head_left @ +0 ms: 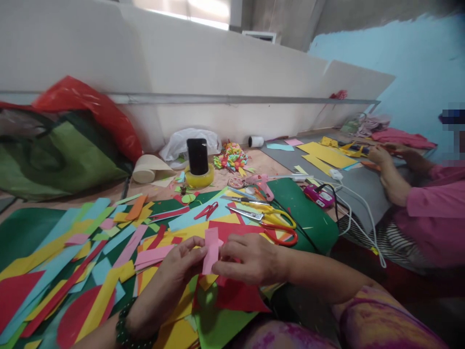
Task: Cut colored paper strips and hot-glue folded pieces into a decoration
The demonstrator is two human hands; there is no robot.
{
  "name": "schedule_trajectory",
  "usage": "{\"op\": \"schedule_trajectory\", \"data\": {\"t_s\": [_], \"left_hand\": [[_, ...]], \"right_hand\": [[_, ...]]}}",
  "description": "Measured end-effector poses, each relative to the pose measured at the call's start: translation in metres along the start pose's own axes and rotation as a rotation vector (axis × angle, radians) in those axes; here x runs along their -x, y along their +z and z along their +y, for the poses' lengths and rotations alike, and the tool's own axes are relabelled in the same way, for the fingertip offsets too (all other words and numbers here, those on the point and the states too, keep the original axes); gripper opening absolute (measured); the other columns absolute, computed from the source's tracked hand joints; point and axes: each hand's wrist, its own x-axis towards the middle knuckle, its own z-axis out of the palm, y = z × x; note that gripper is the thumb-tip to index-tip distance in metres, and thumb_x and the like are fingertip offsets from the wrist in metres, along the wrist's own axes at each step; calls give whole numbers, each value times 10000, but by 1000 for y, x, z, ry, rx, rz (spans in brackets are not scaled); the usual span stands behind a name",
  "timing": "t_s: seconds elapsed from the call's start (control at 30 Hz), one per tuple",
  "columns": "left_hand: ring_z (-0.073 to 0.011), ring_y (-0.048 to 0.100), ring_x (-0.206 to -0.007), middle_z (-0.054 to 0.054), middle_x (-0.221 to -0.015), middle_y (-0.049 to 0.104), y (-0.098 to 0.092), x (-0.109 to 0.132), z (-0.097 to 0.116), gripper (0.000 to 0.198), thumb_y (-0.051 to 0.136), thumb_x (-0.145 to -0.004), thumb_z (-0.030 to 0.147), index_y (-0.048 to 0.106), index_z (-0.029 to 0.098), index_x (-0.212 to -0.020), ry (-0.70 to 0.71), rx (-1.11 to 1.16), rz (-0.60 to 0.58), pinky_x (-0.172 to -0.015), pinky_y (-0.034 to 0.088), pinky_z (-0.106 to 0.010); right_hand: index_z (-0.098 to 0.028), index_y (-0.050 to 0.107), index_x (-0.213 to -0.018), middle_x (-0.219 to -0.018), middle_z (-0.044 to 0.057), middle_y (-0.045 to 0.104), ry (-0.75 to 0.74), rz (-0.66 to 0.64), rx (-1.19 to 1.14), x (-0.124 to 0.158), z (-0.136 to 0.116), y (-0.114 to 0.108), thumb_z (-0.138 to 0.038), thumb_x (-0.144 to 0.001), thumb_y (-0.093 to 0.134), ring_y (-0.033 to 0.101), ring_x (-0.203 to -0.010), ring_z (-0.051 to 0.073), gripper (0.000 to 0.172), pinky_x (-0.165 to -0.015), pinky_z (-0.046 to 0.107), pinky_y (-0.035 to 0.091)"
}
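Observation:
A pink paper strip (211,252) stands upright between my two hands, above a heap of coloured paper. My left hand (183,261), with a dark bead bracelet at its wrist, pinches the strip's left edge between thumb and fingers. From the other side, the curled fingers of my right hand (250,259) grip the same strip near its lower right edge. Beneath them lie red paper (240,295) and green paper (221,327). Just beyond my right hand rest scissors with orange-red handles (279,235) and another pair with yellow handles (286,218).
A phone (197,157) leans upright on a yellow tape roll (199,178). A pink glue gun (263,184) lies near a purple device (319,195) with white cables (366,218). Cut strips cover the left side. At right, a co-worker's hands (385,162) are over yellow paper (327,155).

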Motion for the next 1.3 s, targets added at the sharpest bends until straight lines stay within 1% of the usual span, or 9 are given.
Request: {"op": "schedule_trajectory", "data": {"t_s": [0.17,0.3,0.43,0.57,0.67,0.8,0.9,1.13,1.3], "left_hand": [[-77,439,-562,58,-609,493,3,0,0,358,827,-551,298,511,169,-655,-6,-5,0,-543,400,-192],[-77,424,-554,62,-604,487,2,1,-2,358,809,-582,331,499,176,-669,0,-28,-11,-538,385,-197],[-91,436,-578,53,-617,498,0,-1,-4,333,783,-610,386,540,181,-709,83,-153,66,-564,381,-210],[-104,440,-584,23,-616,531,0,-3,-3,306,766,-612,406,589,163,-669,154,-321,66,-548,348,-220],[-105,431,-562,14,-605,544,1,-4,-3,319,760,-615,432,599,161,-664,166,-345,49,-526,335,-225],[-115,470,-575,-7,-628,586,1,-5,-6,305,739,-647,433,599,162,-664,194,-352,24,-538,364,-230],[-131,514,-621,-23,-670,615,0,-5,-8,285,735,-656,417,608,162,-672,211,-342,18,-568,392,-233],[-114,467,-575,4,-619,568,1,-4,-6,257,729,-662,391,600,171,-633,202,-346,-9,-580,391,-239],[-128,494,-600,-1,-624,582,2,-4,-5,235,714,-686,386,629,170,-649,226,-375,-28,-603,405,-245]], "right_hand": [[-145,652,-903,-730,13,570,-36,27,-4,0,1,0,-140,-913,549,477,-605,116,104,-532,258,351],[-161,645,-853,-702,10,590,80,71,-98,1,-3,8,-164,-938,489,503,-613,116,178,-518,245,365],[-169,637,-808,-732,25,621,322,177,-455,2,-7,13,-244,-933,520,546,-658,106,187,-563,205,429],[-157,636,-767,-683,-1,567,713,175,-836,0,-8,9,-281,-877,615,480,-562,80,167,-506,188,408],[-157,614,-715,-690,-1,569,945,123,-980,0,-6,8,-365,-826,666,450,-550,77,241,-489,200,381],[-168,578,-692,-674,-10,560,1110,125,-1109,0,-1,13,-467,-750,710,472,-582,95,332,-522,226,405],[-173,575,-683,-676,-12,563,1179,165,-1131,2,1,17,-478,-718,729,487,-601,105,344,-544,240,425],[-179,597,-668,-828,53,696,1218,250,-1225,3,1,21,-496,-665,770,647,-821,187,360,-669,302,517],[-178,587,-652,-739,35,699,1245,246,-1238,3,0,22,-510,-649,781,630,-663,150,385,-627,300,524]]}}
